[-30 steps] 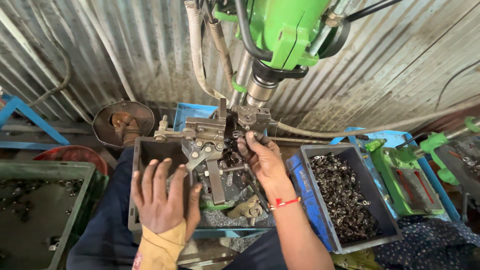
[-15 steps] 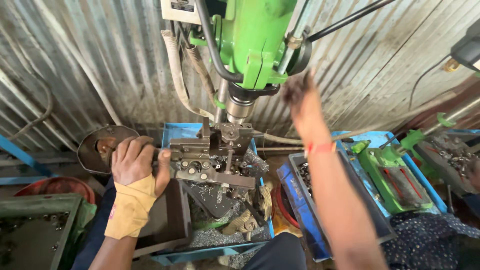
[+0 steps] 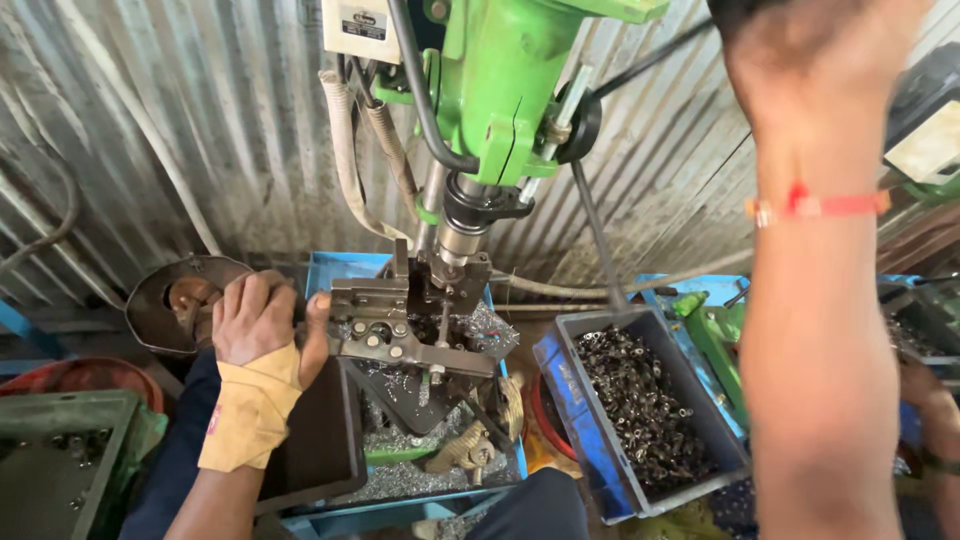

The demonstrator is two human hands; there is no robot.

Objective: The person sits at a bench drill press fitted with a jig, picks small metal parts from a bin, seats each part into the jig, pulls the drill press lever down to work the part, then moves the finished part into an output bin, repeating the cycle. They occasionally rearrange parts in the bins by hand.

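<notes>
Corrugated metal sheeting (image 3: 150, 130) backs the scene, grey and streaked, with a green drill press (image 3: 510, 90) standing before it and hoses (image 3: 350, 150) hanging down beside its column. Below the spindle (image 3: 462, 225) sits a steel jig (image 3: 400, 330), bolted and blocky, over a blue tray (image 3: 335, 268) strewn with bright metal shavings (image 3: 400, 470).

Left hand (image 3: 258, 318), its wrist wrapped in a tan cloth band (image 3: 250, 405), rests at the jig's left end: the thumb presses against the jig's side and the fingers curl over a dark handle there, so this grip is closed on the handle. Behind that hand lies a round rusty dish (image 3: 165, 300).

Right hand (image 3: 810, 50) is raised high at the upper right, blurred and partly cut off by the edge; whether its grip is clenched on anything cannot be told. A red thread band (image 3: 815, 205) circles its wrist, and the forearm runs down across the right of the view.

Right of the jig stands a dark bin (image 3: 585, 345) full of small metal rings (image 3: 640, 410). A green crate (image 3: 60, 410) sits at the lower left, and further green machine parts (image 3: 715, 335) lie beyond the bin.
</notes>
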